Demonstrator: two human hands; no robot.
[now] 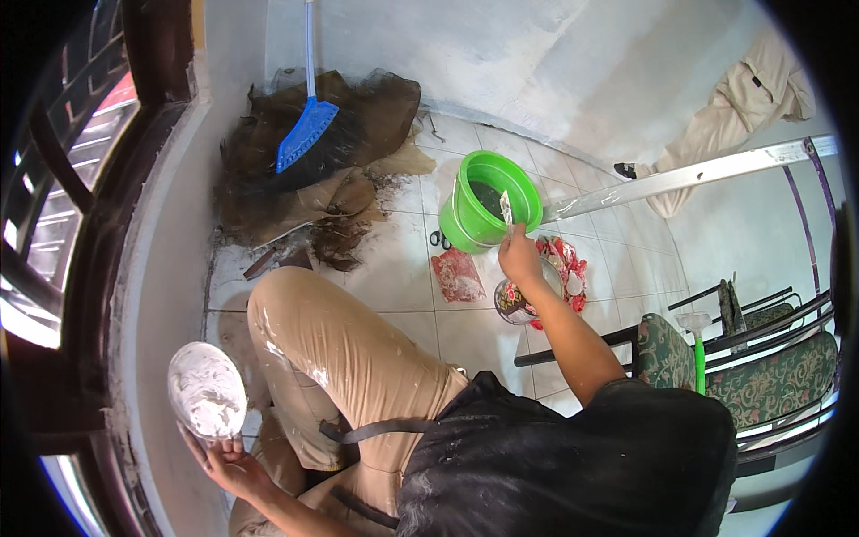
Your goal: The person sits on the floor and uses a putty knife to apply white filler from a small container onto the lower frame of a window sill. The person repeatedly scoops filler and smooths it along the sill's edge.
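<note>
My left hand [228, 465] is closed on the lower rim of a round bowl [175, 401], down at the left beside the wall. White putty [210, 387] is smeared thickly inside it. Out in front, my right hand [519, 257] grips a small putty knife [506, 208] whose blade is streaked with white. That blade points up over the near rim of a green bucket [463, 228], which has something dark inside, perhaps water. Beneath my right forearm stands a dark round tin [514, 306], partly hidden.
Red crumpled packaging [571, 259] and a red, white-dusted packet [458, 274] lie on the tiles near black scissor handles [438, 239]. A blue broom [306, 134] rests on dark cloth [376, 107] at far left. Metal-framed chairs [769, 380] and a long metal bar [689, 176] are at right.
</note>
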